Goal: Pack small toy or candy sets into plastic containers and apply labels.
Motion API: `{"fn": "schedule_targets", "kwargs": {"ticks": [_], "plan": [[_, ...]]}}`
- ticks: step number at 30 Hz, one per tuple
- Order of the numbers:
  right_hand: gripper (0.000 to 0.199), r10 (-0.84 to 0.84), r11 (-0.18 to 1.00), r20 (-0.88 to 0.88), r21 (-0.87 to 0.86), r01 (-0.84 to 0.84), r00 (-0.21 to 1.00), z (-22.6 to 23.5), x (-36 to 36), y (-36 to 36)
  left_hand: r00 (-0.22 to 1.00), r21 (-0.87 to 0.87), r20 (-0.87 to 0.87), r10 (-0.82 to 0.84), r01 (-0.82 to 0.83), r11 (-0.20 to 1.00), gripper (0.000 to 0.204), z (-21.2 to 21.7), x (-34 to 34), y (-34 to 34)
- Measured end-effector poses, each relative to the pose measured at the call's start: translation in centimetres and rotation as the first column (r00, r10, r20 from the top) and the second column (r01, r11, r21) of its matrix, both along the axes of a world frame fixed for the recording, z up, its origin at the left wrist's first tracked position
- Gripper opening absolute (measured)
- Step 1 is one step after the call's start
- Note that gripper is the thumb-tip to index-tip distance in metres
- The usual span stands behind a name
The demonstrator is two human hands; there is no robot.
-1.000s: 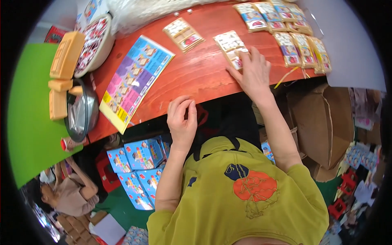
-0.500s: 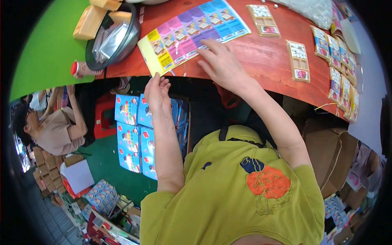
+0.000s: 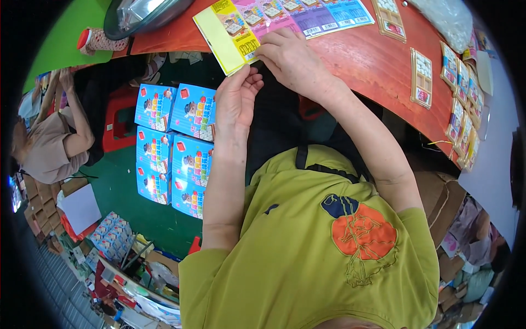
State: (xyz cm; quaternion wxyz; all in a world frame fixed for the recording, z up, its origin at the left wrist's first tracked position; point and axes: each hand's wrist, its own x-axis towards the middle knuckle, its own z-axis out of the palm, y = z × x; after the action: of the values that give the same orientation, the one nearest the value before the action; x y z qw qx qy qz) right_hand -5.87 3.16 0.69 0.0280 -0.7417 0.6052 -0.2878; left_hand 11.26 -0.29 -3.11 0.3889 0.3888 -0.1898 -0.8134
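Note:
A glossy printed card sheet (image 3: 271,13) with yellow, pink, purple and blue panels lies at the front edge of the red table. My left hand (image 3: 236,98) pinches its near corner, beside the pale yellow strip, with the other fingers curled. On the same edge, just to the right, my right hand (image 3: 298,63) has its fingers bent and drawn together at the yellow panel. Its thumb tip is partly hidden. Whether there is more than one sheet in the stack, I cannot tell.
Wooden trays with white pieces (image 3: 421,77) stand right, near several packed sets (image 3: 460,120). A dark bowl (image 3: 118,30) and a string spool (image 3: 104,41) are left. Blue boxes (image 3: 192,109) are stacked below the table. Another person (image 3: 60,131) sits at the left.
My right hand has moved from the sheet's middle to its near left part, its spread fingers now drawn together. My left hand stays on the corner. The whole view has shifted.

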Motion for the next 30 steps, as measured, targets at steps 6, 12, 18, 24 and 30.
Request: {"fn": "schedule_targets", "kwargs": {"ticks": [6,12,18,24,30], "plan": [[0.014,-0.014,1.0,0.0,0.022,0.014,1.0,-0.2,0.8,-0.9,0.997,-0.004,-0.065,0.043,-0.043,0.999,0.019,-0.3,-0.2,-0.4],[0.014,0.039,0.998,0.04,0.046,-0.041,0.998,0.3,0.6,-1.8,0.998,-0.165,0.032,0.057,-0.051,0.985,0.019,0.3,-0.6,-0.4],[0.012,0.121,0.986,0.098,0.106,-0.132,0.988,0.7,-0.2,-2.8,0.959,-0.399,0.239,0.151,-0.045,0.916,0.017,0.8,-1.3,-0.2],[0.01,0.184,0.983,0.088,0.006,-0.185,0.979,0.4,-0.1,-2.8,0.988,-0.355,0.136,0.072,-0.019,0.935,0.019,0.5,-0.8,-0.2],[0.011,0.114,0.989,0.089,-0.1,-0.105,0.989,-0.4,0.8,-2.5,0.991,-0.303,0.1,0.091,-0.057,0.951,0.015,0.7,-0.9,-0.2]]}}
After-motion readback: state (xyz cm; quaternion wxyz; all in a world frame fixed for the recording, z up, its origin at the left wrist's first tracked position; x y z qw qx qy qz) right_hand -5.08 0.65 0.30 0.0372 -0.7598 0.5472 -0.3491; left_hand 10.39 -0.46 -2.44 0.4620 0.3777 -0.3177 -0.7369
